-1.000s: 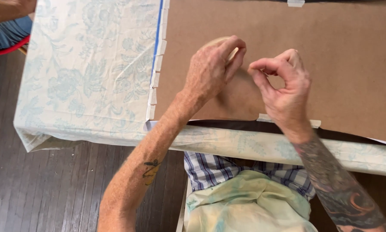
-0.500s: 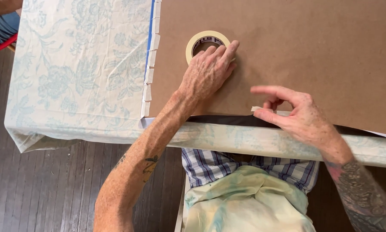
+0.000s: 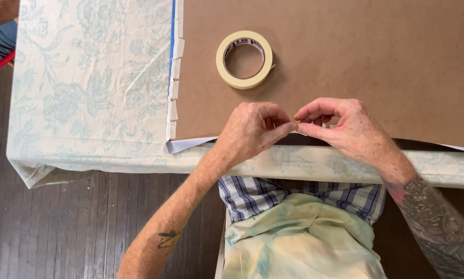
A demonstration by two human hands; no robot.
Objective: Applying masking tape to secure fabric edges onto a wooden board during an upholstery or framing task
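1. Head view: both hands are meeting at the near edge of the brown board (image 3: 356,57), the landmark here. The left hand (image 3: 252,129) and right hand (image 3: 345,129) are pinching together, fingertips touching at one spot just over that near edge.
2. The grip on each hand is narrow, thumb and forefinger closed on what looks like a small piece of pale tape. The piece itself is too small to make out clearly.
3. The roll of masking tape (image 3: 244,59) is lying flat on the board, up beyond the left hand and well apart from both hands, with nobody touching it.
4. Along the board's left edge, short tape strips (image 3: 173,90) are running in a row beside a blue line, on the floral cloth (image 3: 87,88) covering the surface. A white corner of paper (image 3: 183,144) is peeking out at the board's near left corner.
5. Doing this well, in my judgement: keep the pinch light, hold the piece taut between the two hands so it is not folding onto itself, and line it up square across the board's near edge before pressing.
6. Compared with half a second ago: the left hand is no longer resting on the roll and has come back to the near edge, joining the right hand, which was pressing there alone. The roll is now sitting uncovered.
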